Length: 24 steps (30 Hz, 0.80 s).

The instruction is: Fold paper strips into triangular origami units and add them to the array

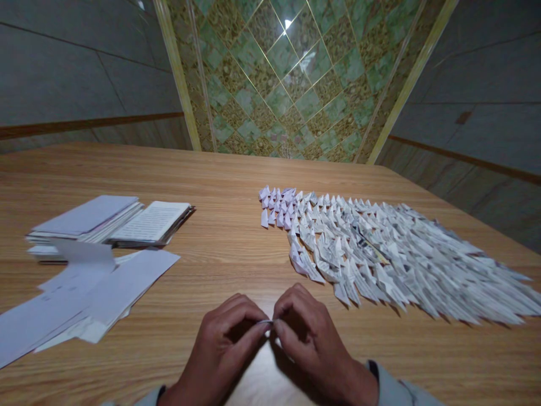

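Just above the near part of the table, my left hand (230, 338) and my right hand (306, 330) meet fingertip to fingertip. Both pinch a small folded piece of paper (267, 322), of which only a thin pale edge shows between the fingers. The rest of it is hidden by my fingertips. Beyond my right hand spread many folded paper boats (372, 248) in close rows, mostly white with print. A few pale lilac ones (279, 206) stand at the left end of the rows.
Loose paper sheets (131, 282) lie fanned at the left of the wooden table (220, 225). Behind them are a thick paper stack (91, 217) and a smaller printed stack (154, 220). A tiled wall (287, 84) rises past the far edge.
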Motion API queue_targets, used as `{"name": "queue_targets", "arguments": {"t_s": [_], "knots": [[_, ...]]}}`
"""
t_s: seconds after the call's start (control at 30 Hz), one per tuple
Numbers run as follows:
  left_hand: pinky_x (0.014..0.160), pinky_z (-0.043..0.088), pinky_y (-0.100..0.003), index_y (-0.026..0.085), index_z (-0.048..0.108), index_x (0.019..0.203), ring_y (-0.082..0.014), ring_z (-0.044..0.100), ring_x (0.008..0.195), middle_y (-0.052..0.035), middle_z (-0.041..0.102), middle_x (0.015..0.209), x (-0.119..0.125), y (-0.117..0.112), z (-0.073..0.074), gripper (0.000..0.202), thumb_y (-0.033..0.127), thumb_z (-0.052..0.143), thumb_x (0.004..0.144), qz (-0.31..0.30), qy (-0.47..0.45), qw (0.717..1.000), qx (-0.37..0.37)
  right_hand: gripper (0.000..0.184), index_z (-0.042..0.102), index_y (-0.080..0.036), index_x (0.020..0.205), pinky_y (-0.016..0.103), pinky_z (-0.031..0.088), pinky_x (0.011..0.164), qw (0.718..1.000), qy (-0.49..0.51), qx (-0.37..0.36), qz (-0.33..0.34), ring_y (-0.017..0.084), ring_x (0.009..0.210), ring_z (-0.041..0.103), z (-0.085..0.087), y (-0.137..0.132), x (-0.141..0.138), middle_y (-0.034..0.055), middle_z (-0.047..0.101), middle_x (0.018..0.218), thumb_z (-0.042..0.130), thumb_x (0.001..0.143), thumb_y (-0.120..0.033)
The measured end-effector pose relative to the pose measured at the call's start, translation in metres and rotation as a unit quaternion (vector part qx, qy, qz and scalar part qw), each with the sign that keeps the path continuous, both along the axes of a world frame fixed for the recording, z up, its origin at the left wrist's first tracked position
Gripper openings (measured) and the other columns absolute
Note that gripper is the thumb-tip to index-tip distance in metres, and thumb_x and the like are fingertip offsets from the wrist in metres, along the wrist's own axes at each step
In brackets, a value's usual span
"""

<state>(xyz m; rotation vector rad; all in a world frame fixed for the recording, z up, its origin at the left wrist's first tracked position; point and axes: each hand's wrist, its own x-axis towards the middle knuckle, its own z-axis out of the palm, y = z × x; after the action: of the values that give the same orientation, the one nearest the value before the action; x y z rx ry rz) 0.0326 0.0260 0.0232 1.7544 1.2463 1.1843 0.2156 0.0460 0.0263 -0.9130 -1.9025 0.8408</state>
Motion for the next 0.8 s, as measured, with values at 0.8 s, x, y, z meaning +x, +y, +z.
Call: {"name": "queue_targets", "arguments": {"t_s": [0.8], "knots": [[0.067,0.048,-0.026,0.018,0.073,0.076,-0.0187,0.064,0.070,-0.0031,0.070,0.071,-0.0011,0.0017,0.0007,0.024,0.037,0.066,0.091,-0.004,-0.073,0.992,-0.101,0.010,0.062,-0.017,0.086,0.028,0.041,0.066,0.989,0.023,-0.147,0.014,0.017,0.074,0.057,0.0033,-0.0005,-0.0001,0.0023,0.062,0.079,0.058,0.091,-0.025]]}}
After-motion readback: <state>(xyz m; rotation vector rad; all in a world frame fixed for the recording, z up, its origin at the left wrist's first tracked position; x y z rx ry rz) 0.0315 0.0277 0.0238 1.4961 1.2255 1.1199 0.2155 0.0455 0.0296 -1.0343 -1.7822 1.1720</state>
